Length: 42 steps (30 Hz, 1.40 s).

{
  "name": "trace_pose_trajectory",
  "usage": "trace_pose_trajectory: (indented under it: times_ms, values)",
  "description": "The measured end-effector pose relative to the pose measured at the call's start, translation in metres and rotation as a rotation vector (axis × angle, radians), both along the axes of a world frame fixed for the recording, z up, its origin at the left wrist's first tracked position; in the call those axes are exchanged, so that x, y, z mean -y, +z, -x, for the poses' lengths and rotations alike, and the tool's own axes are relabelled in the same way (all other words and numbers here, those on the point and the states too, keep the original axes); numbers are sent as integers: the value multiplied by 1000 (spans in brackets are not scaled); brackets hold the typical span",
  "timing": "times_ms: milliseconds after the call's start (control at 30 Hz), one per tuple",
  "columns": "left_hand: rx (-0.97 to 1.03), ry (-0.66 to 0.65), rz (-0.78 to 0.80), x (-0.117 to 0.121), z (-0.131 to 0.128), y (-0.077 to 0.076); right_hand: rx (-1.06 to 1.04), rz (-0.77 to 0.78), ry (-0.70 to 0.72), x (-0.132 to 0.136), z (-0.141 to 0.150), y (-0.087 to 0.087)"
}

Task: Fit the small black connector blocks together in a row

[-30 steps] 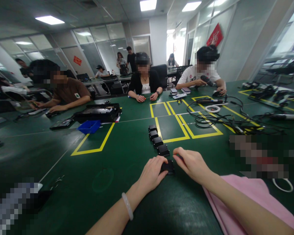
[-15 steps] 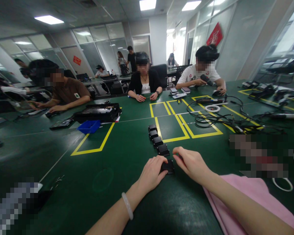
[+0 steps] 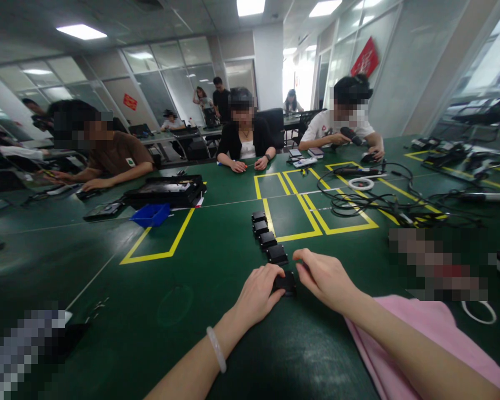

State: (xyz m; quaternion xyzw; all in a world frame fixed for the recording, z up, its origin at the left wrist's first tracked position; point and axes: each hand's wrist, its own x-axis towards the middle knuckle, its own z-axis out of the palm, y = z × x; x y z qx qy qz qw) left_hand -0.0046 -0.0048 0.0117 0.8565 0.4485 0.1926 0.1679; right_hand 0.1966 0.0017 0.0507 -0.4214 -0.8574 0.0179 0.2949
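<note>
Head view: sole view available.
Left hand (image 3: 256,294): grip closed to the span of the near black block (image 3: 288,284); fingers lie over its left part, thumb at its near-left side.
Right hand (image 3: 327,280): fingertips curled close together, just beside the block's right edge; whether this grip pinches anything cannot be told.
Near black block: on the desk (image 3: 216,233), between the two hands, in front of a row of four similar black blocks (image 3: 268,239) and apart from it.
Steadying: in judgement, press the block lightly down with the left fingers; the smooth desk may let it slide.
Fine handling: bring the right fingertips in low and square to the right edge; apply light force, as the part looks small. Clear the nearest block of the row, which is easily nudged.
Pink cloth (image 3: 408,333): passes beneath the right forearm in view; contact is unclear.
Hidden: the block's left part, under the fingers; the inside of the right hand.
Cut off: left forearm and cloth, at the frame's edge.
Hard to make out: pale specks on the blocks' corners; items within the pixelated patch (image 3: 437,264) at right.
</note>
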Motion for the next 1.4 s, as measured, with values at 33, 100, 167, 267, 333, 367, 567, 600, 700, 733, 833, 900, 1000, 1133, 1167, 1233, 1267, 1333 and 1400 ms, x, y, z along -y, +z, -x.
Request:
trace_pose_trajectory:
  times_ms: [33, 100, 167, 267, 333, 367, 567, 600, 700, 733, 833, 900, 1000, 1133, 1167, 1233, 1267, 1333, 1400]
  values:
    - [0, 0, -1, 0, 0, 0, 0, 3, -3, 0, 0, 0]
    - [3, 0, -2, 0, 0, 0, 10, 5, -9, 0, -1, 0]
    - [5, -2, 1, 0, 0, 0, 27, -3, -21, -1, -1, -1]
    - [7, -3, 4, 0, 0, 0, 23, -3, -22, -2, -2, -2]
    - [9, -3, 3, 0, 0, -1, 0, 9, -11, -1, -2, -2]
    - [9, -3, 1, 0, 0, -1, -10, 13, -5, -1, -1, -1]
    - [4, 2, -7, 0, 0, -1, 22, 0, -16, -1, -2, -2]
    - [2, 3, -7, 0, 0, -1, 24, -4, -14, -1, -2, -2]
    - [-2, 1, -5, 0, 0, -1, -2, 7, 14, -1, -1, -1]
    - [-1, 0, -5, -1, 0, -1, -12, 13, 25, 0, -1, 0]
    - [4, 0, -8, -1, 0, -2, -9, 10, 33, 0, -1, 1]
    - [5, 1, -10, -1, 0, -2, 8, -9, 21, 0, -2, 0]
    - [5, 1, -11, -1, 0, -3, 2, -40, 1, -1, -1, -2]
    - [8, -1, -12, -1, 0, -3, -5, -78, -35, -1, 0, -3]
    - [9, 0, -12, -1, 0, -3, -1, -82, -43, -1, 0, -3]
    - [9, 2, -14, -1, 0, -4, 8, -86, -52, -1, 1, -3]
    - [8, 3, -14, -1, 0, -4, 10, -90, -53, -1, 0, -3]
    - [3, 4, -12, -1, 0, -4, 11, -98, -55, -1, 0, -3]
    - [0, 2, -8, -1, 0, -4, 10, -92, -50, -1, 0, -3]
